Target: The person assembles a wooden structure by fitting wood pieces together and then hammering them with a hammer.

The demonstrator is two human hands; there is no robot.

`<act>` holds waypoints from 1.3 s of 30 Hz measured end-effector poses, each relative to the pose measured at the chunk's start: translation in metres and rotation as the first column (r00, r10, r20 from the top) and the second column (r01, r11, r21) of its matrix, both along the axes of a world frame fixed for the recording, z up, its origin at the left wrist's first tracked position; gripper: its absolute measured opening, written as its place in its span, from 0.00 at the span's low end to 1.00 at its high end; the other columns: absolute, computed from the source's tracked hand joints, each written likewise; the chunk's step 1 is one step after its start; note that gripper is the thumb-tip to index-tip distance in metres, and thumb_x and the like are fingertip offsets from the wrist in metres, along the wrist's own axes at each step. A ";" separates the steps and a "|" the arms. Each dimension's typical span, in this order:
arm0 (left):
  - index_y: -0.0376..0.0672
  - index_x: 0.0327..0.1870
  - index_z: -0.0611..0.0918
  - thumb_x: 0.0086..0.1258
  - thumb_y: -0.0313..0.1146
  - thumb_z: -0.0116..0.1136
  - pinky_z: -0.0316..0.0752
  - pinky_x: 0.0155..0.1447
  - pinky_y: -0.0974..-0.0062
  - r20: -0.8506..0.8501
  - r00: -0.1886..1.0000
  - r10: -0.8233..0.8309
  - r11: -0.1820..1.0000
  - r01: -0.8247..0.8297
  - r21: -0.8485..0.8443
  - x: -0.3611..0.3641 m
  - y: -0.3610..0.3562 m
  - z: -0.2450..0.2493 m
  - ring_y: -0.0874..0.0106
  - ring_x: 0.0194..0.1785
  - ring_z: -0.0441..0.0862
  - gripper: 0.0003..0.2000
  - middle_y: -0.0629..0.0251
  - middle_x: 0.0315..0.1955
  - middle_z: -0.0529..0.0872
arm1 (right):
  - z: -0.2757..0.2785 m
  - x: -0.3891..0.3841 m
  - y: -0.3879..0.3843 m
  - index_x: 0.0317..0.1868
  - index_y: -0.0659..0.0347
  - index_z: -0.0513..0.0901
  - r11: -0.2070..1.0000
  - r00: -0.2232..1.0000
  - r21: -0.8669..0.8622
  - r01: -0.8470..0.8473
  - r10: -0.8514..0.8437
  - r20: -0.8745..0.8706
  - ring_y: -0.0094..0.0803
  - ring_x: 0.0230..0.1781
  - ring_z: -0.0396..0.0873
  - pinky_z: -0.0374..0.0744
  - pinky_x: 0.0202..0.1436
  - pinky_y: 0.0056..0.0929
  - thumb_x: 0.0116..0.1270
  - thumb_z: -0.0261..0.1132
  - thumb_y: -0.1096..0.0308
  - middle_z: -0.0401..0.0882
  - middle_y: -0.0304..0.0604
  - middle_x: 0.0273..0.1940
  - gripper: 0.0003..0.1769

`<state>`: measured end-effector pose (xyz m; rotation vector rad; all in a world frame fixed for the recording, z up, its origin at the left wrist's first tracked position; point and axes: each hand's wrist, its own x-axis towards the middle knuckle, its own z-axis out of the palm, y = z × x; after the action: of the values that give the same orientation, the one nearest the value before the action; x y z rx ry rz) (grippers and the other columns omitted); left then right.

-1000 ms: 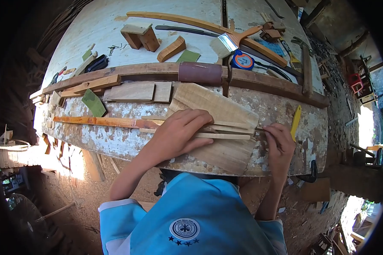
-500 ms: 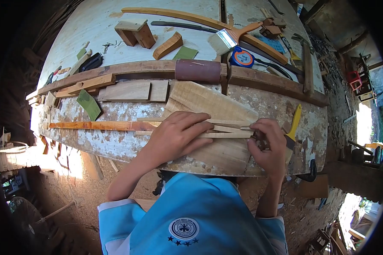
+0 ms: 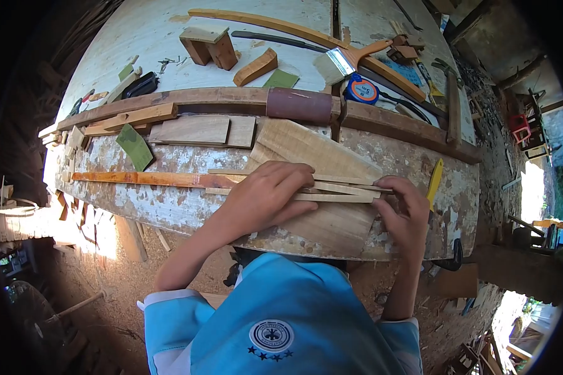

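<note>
Over the middle of thin pale wooden strips (image 3: 341, 189) lies my left hand (image 3: 272, 192), its fingers closed across them. My right hand (image 3: 404, 206) pinches the right ends of the strips between thumb and forefinger. The strips spread slightly apart between the hands. Beneath them are flat wooden boards (image 3: 316, 149) on the worn bench. A long orange-brown strip (image 3: 137, 179) runs left from under my left hand.
Across the bench runs a long brown bar (image 3: 406, 128), with a sandpaper roll (image 3: 299, 105) on it. Behind are a tape measure (image 3: 363, 89), a wide brush (image 3: 350, 57) and wooden blocks (image 3: 256, 67). A yellow-handled tool (image 3: 435, 181) lies right of my right hand.
The view has shifted slightly. My right hand has moved a little to the right along the strip ends, and its thumb is now closer to them. My left hand stays on the strips.
</note>
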<state>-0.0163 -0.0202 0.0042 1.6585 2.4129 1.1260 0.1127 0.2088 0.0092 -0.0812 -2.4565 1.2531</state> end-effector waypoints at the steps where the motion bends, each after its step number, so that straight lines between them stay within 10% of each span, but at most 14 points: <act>1: 0.41 0.39 0.81 0.57 0.37 0.67 0.75 0.52 0.65 0.039 0.999 -0.010 1.000 0.009 0.018 -0.002 -0.002 0.001 0.60 0.50 0.80 0.13 0.59 0.48 0.82 | 0.005 -0.002 0.004 0.46 0.62 0.80 0.998 0.999 0.054 -0.045 0.045 -0.004 0.30 0.35 0.80 0.79 0.34 0.23 0.50 0.68 0.83 0.78 0.47 0.42 0.20; 6: 0.38 0.36 0.81 0.59 0.36 0.66 0.75 0.51 0.67 0.198 0.979 -0.051 0.996 0.035 0.083 -0.009 -0.005 0.004 0.61 0.49 0.80 0.11 0.59 0.47 0.81 | 0.017 -0.005 0.006 0.51 0.61 0.80 0.961 0.990 0.240 -0.135 0.143 -0.017 0.31 0.40 0.81 0.80 0.39 0.25 0.48 0.68 0.85 0.80 0.48 0.42 0.26; 14: 0.37 0.35 0.82 0.62 0.29 0.61 0.76 0.45 0.66 0.179 0.980 -0.087 0.986 0.059 0.154 -0.008 0.000 0.009 0.61 0.42 0.81 0.06 0.59 0.40 0.81 | -0.034 -0.001 0.007 0.53 0.68 0.78 0.846 0.986 -0.522 -0.111 0.027 -0.165 0.34 0.45 0.80 0.81 0.47 0.29 0.53 0.67 0.85 0.80 0.48 0.45 0.24; 18: 0.37 0.36 0.82 0.59 0.32 0.65 0.75 0.46 0.66 0.240 0.968 -0.074 0.989 0.039 0.145 -0.008 -0.001 0.007 0.61 0.44 0.80 0.09 0.59 0.40 0.81 | -0.070 -0.004 -0.003 0.54 0.68 0.78 0.764 0.953 -0.635 -0.115 -0.096 -0.289 0.34 0.46 0.80 0.79 0.49 0.26 0.56 0.66 0.84 0.80 0.48 0.46 0.22; 24: 0.40 0.49 0.80 0.56 0.37 0.68 0.74 0.51 0.65 0.123 0.992 0.010 0.997 -0.019 0.072 -0.003 0.001 0.006 0.59 0.47 0.80 0.20 0.58 0.44 0.81 | -0.016 0.004 -0.028 0.53 0.66 0.80 0.801 0.960 -0.553 0.228 -0.279 -0.008 0.24 0.43 0.77 0.76 0.48 0.20 0.59 0.65 0.82 0.80 0.45 0.42 0.19; 27: 0.40 0.52 0.78 0.56 0.38 0.67 0.74 0.52 0.63 0.075 0.997 -0.002 1.000 0.003 -0.003 -0.002 0.002 0.001 0.57 0.48 0.79 0.23 0.57 0.45 0.82 | -0.004 0.004 -0.032 0.49 0.66 0.83 0.925 0.959 -0.274 0.264 -0.282 -0.028 0.22 0.41 0.77 0.76 0.46 0.19 0.58 0.66 0.82 0.80 0.44 0.40 0.16; 33: 0.39 0.52 0.78 0.56 0.38 0.67 0.73 0.52 0.64 0.058 0.998 0.002 1.000 -0.001 -0.011 -0.002 0.003 0.003 0.57 0.48 0.79 0.23 0.56 0.45 0.81 | -0.012 -0.001 -0.045 0.46 0.67 0.84 0.861 0.929 -0.394 0.322 -0.368 -0.045 0.22 0.39 0.77 0.76 0.42 0.18 0.59 0.66 0.81 0.81 0.43 0.40 0.13; 39: 0.39 0.53 0.78 0.57 0.40 0.66 0.72 0.54 0.64 0.048 0.999 0.012 0.999 -0.010 -0.043 -0.001 0.005 0.005 0.57 0.50 0.77 0.23 0.56 0.46 0.81 | -0.003 0.000 -0.057 0.44 0.63 0.85 0.909 0.909 -0.080 0.409 -0.414 -0.053 0.26 0.38 0.80 0.77 0.44 0.21 0.57 0.68 0.79 0.83 0.45 0.37 0.13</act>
<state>-0.0168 -0.0154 0.0089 1.5892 2.4027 1.0950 0.1123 0.1515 0.0065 -0.5378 -2.1827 1.1248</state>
